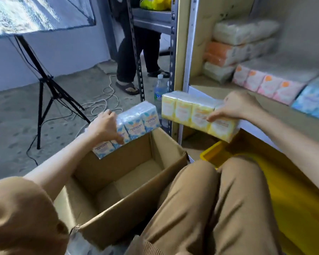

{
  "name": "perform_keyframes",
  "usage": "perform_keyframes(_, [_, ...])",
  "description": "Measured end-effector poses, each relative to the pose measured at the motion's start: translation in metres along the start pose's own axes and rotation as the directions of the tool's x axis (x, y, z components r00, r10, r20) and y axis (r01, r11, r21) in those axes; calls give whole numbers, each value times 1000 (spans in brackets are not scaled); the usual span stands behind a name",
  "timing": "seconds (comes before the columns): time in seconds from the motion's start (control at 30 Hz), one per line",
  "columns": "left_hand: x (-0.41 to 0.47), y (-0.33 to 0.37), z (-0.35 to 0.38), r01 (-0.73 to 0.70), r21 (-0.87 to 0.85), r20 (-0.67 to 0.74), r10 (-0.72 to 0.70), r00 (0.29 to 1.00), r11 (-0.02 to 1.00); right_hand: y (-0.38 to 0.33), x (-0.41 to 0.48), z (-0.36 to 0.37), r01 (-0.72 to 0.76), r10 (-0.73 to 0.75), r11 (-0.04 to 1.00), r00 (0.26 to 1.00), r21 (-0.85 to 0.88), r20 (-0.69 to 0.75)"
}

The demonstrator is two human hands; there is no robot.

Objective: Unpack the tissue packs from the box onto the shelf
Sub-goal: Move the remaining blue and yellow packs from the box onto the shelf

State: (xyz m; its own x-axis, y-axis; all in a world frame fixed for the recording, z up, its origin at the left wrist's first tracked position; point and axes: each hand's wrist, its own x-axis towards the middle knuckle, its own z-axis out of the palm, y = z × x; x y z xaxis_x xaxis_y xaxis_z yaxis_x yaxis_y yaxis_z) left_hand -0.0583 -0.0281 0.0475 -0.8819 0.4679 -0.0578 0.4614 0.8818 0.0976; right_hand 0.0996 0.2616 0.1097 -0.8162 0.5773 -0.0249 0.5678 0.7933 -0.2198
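An open cardboard box (166, 168) stands on the floor in front of my knees, its inside bare. My left hand (104, 128) grips a blue tissue pack (136, 124) over the box's far left edge. My right hand (236, 106) holds a yellow tissue pack (190, 112) in the air just in front of the shelf (210, 91). On the shelf board lie a pink tissue pack (265, 85) and a blue pack (313, 102) side by side, with stacked wrapped packs (239, 50) behind them.
A yellow bin (215, 155) sits under the shelf beside my right knee. A water bottle (159, 89) stands by the dark metal rack upright (172, 61). A light stand tripod (44, 85) and cables occupy the floor at left. A person's legs (134, 57) stand behind the rack.
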Motion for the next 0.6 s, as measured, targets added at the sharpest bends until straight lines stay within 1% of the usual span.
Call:
perform_keyframes(0.13, [24,52,-33,-137,-17,-79,135,988,990,48,-11,-44,-83,81,996,992,-22,-96])
perform_keyframes(0.27, [51,117,-57,-287,0,-147,284,947,958,95,-32,-75,-198,190,980,962,-23,-195])
perform_keyframes(0.4, [70,186,-69,-447,72,-204,452,869,892,143,-58,-90,-316,298,947,928,-51,-224])
perform_keyframes(0.53, [80,249,-68,-559,186,-233,589,774,808,189,-76,-88,-422,409,906,880,-2,-242])
perform_keyframes(0.6, [89,275,-63,-619,206,-221,652,725,758,209,-82,-83,-474,463,881,851,18,-247])
